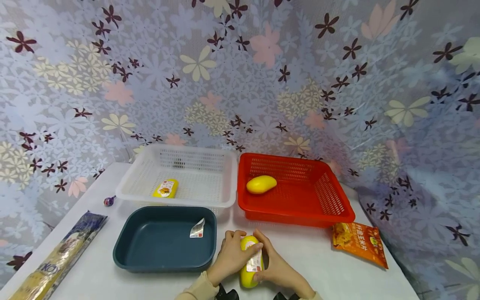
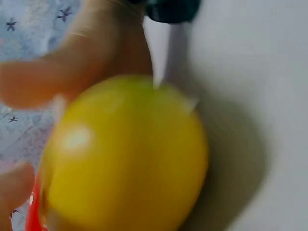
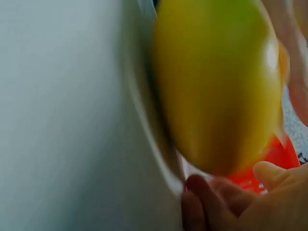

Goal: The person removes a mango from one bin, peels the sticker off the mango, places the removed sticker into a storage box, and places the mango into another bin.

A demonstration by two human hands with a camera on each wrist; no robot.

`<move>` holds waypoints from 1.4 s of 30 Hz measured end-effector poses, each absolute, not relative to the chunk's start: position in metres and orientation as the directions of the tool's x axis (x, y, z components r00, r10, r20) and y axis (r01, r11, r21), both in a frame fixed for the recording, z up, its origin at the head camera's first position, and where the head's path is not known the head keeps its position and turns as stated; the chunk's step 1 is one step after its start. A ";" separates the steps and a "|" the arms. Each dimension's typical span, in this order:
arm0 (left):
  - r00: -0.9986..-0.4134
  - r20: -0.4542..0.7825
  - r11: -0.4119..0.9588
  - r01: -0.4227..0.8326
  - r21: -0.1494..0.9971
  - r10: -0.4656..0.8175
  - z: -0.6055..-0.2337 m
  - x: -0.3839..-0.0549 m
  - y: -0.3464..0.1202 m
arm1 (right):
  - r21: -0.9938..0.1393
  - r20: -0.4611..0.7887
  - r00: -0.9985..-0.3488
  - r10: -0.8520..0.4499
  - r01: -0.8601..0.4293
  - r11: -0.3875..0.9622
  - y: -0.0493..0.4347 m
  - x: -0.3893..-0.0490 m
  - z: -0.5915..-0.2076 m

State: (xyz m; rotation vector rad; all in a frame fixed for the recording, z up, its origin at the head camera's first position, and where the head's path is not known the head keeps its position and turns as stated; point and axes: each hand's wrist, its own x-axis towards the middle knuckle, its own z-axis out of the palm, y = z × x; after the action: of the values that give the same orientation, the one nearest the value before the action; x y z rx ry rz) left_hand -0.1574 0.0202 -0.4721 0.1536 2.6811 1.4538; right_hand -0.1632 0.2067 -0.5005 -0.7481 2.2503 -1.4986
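A yellow mango [image 1: 248,280] stands lengthwise on the table, just right of the dark teal tray [image 1: 159,246]. A white label [image 1: 253,263] with print lies on its upper side. My left hand [image 1: 234,255] holds the mango from the left, thumb across the label. From the right, my right hand [image 1: 279,268] grips it, thumb at the label's lower edge and fingers near its far end. Close up, the mango [image 2: 127,154] fills much of the left wrist view, blurred. In the right wrist view, the mango [image 3: 216,86] shows a greenish end.
A loose white sticker [image 1: 197,229] clings inside the tray. Behind are a white basket [image 1: 202,179] with a labelled yellow item [image 1: 166,188], and a red basket [image 1: 300,200] with another mango [image 1: 261,184]. Around lie a lollipop [image 1: 109,201], a long pasta packet [image 1: 60,258] and an orange snack bag [image 1: 358,243].
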 end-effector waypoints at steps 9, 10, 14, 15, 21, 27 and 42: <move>-0.983 0.059 0.494 0.138 0.858 0.172 -0.456 -0.158 0.018 | -0.845 0.003 -0.854 -0.520 -0.280 0.456 0.204 -0.163 -0.498; -0.983 0.076 0.516 0.154 0.843 0.170 -0.454 -0.157 0.017 | -0.851 0.012 -0.854 -0.520 -0.282 0.444 0.204 -0.163 -0.498; -0.974 0.115 0.565 0.208 0.799 0.196 -0.449 -0.155 0.012 | -0.883 0.052 -0.844 -0.534 -0.288 0.370 0.203 -0.163 -0.501; -0.971 0.114 0.566 0.216 0.796 0.210 -0.448 -0.155 0.011 | -0.892 0.056 -0.841 -0.538 -0.284 0.352 0.203 -0.163 -0.502; -0.964 0.086 0.566 0.218 0.795 0.251 -0.448 -0.154 0.008 | -0.904 0.058 -0.831 -0.554 -0.279 0.324 0.203 -0.162 -0.506; -0.971 0.061 0.584 0.189 0.790 0.232 -0.449 -0.155 0.007 | -0.914 0.058 -0.829 -0.556 -0.268 0.304 0.201 -0.162 -0.505; -0.980 0.068 0.642 0.175 0.746 0.188 -0.448 -0.153 0.009 | -0.923 0.059 -0.834 -0.549 -0.255 0.288 0.197 -0.161 -0.503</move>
State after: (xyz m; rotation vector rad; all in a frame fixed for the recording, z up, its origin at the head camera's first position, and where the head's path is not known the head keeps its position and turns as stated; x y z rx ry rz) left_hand -0.1527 0.0093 -0.4476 0.3137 2.8328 1.2839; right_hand -0.1611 0.1971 -0.5035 -0.7362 2.2895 -1.5630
